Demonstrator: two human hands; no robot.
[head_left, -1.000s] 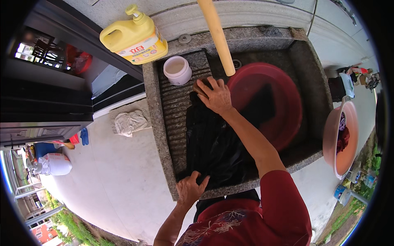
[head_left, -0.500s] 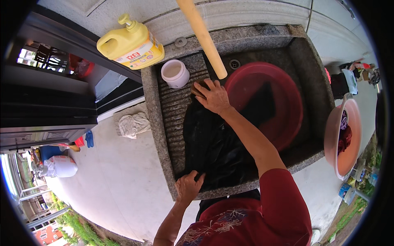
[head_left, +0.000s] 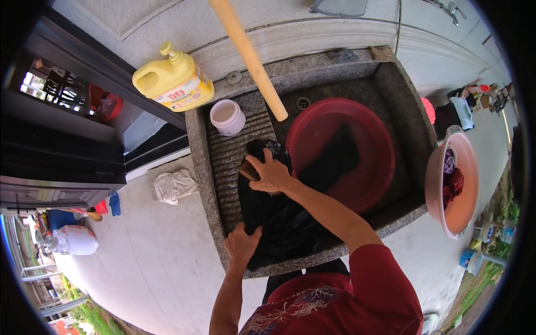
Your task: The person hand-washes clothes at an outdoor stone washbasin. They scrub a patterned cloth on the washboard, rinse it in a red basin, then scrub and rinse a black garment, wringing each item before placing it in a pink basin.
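A wet black garment (head_left: 279, 223) lies over the ridged washboard side (head_left: 223, 167) of a stone sink (head_left: 199, 139). My right hand (head_left: 273, 173) is closed around a brown scrubbing brush (head_left: 250, 170), pressed to the garment's upper part; the bristles are hidden. At the near left edge of the sink, my left hand (head_left: 243, 244) pinches the garment between thumb and fingers. To the right, a red basin (head_left: 371, 184) of water stands in the sink, with dark cloth (head_left: 335, 159) in it.
A white tub (head_left: 228, 117) sits on the washboard's far end. The yellow pump jug (head_left: 173, 81) stands at the sink's far left corner. A thick yellow pole (head_left: 251, 61) slants over the far rim. Right of the sink is a pink basin (head_left: 463, 195) with clothes.
My right hand and the brush have come nearer along the garment, whose far end now shows beyond the hand. My left hand still holds the near edge. The whole view has shifted slightly.
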